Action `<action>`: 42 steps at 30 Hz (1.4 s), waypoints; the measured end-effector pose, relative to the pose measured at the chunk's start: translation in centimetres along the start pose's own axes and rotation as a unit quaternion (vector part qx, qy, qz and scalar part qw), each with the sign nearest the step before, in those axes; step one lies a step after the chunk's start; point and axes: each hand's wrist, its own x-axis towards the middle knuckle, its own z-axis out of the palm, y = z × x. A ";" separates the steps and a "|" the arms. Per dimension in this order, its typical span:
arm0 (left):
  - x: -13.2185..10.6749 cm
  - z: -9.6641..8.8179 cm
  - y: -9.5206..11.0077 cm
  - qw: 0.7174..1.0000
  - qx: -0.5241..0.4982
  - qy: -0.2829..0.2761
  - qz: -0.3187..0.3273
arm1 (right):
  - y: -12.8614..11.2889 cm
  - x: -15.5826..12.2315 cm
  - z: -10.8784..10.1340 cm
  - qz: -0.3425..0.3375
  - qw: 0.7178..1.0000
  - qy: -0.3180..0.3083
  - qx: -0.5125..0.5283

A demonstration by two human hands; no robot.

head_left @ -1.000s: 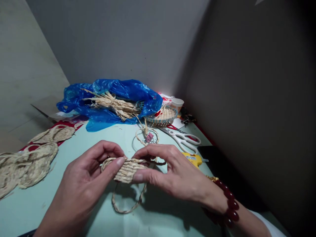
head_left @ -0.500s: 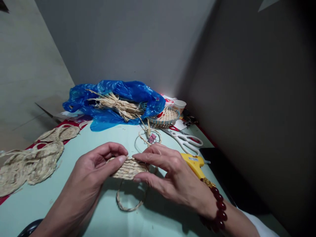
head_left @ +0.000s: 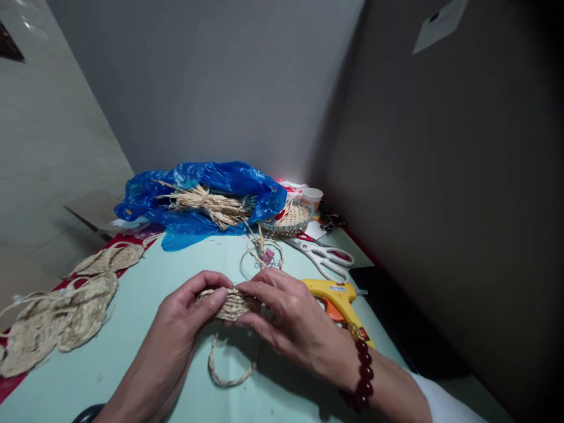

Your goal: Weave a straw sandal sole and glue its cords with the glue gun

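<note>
Between my two hands is a small woven straw piece (head_left: 235,306) made of rows of twisted cord. My left hand (head_left: 194,308) pinches its left end, thumb on the front face and fingers behind. With thumb and fingertips, my right hand (head_left: 286,311) grips its right end; the fingers cover that edge. A loop of braided straw cord (head_left: 227,383) hangs below the piece near the tabletop. A bracelet of dark red beads (head_left: 365,376) circles my right wrist.
Woven straw slippers (head_left: 83,311) lie at the left. A blue plastic bag (head_left: 220,173) with a straw bundle (head_left: 211,202), a round basket (head_left: 293,220) and a paper cup (head_left: 312,197) stand at the back. Scissors (head_left: 326,258) and a yellow glue gun (head_left: 339,294) lie right.
The woven piece is tilted more and its right end sits closer to my left hand. My right hand has shifted slightly left. The whole view has moved a little.
</note>
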 end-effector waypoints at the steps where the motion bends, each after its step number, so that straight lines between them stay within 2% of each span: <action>1: 0.1 -0.1 0.0 1.000 0.008 0.006 0.000 | 0.1 0.1 -0.2 0.005 1.000 -0.013 0.000; 4: 0.2 -0.2 0.1 1.000 0.014 0.026 -0.007 | 0.4 0.5 -1.4 0.039 0.998 -0.051 0.004; 6: 0.0 -0.2 0.3 1.000 0.012 0.016 -0.022 | 0.7 0.7 -2.4 0.047 0.997 -0.066 0.007; 10: -0.3 -0.2 0.4 0.999 0.023 -0.017 -0.045 | 0.9 0.9 -3.5 -0.010 0.998 -0.061 0.000; 17: -0.4 -0.7 -0.1 0.994 0.061 -0.066 -0.059 | 1.6 1.2 -3.7 -0.070 0.997 -0.020 -0.031; 20: -0.5 -0.6 -0.1 0.992 0.072 -0.082 -0.069 | 2.0 1.3 -3.7 -0.094 0.994 -0.022 -0.043; 24: -0.7 -0.5 -0.1 0.990 0.067 -0.081 -0.091 | 2.1 1.2 -3.8 -0.092 0.994 -0.021 -0.055; 29: -0.6 -0.4 -0.4 0.988 0.070 -0.108 -0.088 | 2.1 1.1 -3.3 -0.073 0.995 -0.014 -0.061; 35: -0.5 0.4 -0.5 0.991 0.054 -0.107 -0.065 | 2.3 1.0 -2.5 -0.059 0.994 -0.013 -0.089; 39: -0.8 0.7 0.1 0.996 0.001 -0.073 -0.054 | 1.9 1.1 -2.9 -0.053 0.997 0.011 -0.060; 42: -1.1 0.7 0.7 0.998 -0.021 -0.049 -0.031 | 1.5 1.1 -3.0 -0.075 0.997 -0.004 -0.023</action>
